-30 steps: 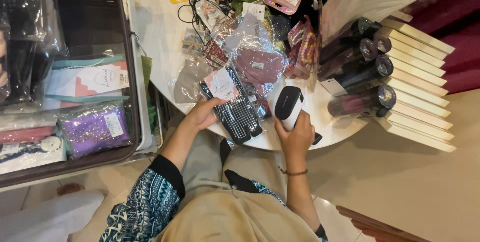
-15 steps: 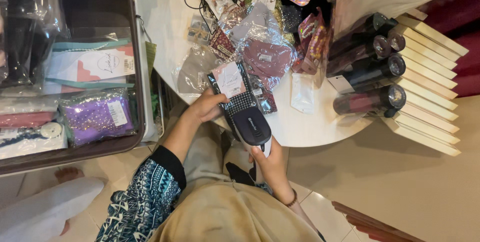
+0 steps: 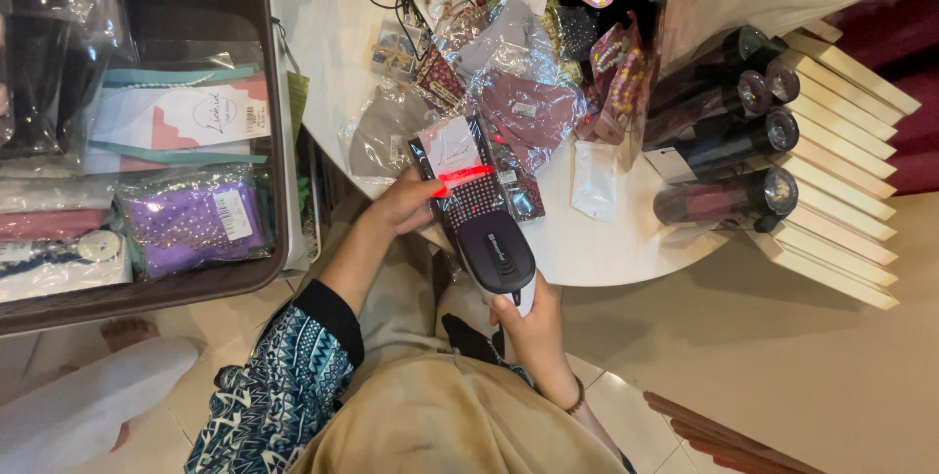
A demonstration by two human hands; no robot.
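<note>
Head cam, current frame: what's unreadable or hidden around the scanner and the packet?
- Black-and-white handheld scanner: its window faces away; the right hand covers the grip.
- Dark studded packet in clear plastic: lower end lies under the scanner; the left hand hides one edge.
- White label: print too small, washed by the red scan line.
- Dark tray: cut off by the left frame edge.

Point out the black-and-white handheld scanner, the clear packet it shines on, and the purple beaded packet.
Black-and-white handheld scanner (image 3: pixel 496 257): head view, dark top housing.
Clear packet with pink card (image 3: pixel 456 154): head view, pink card.
Purple beaded packet (image 3: pixel 186 225): head view, purple middle.
</note>
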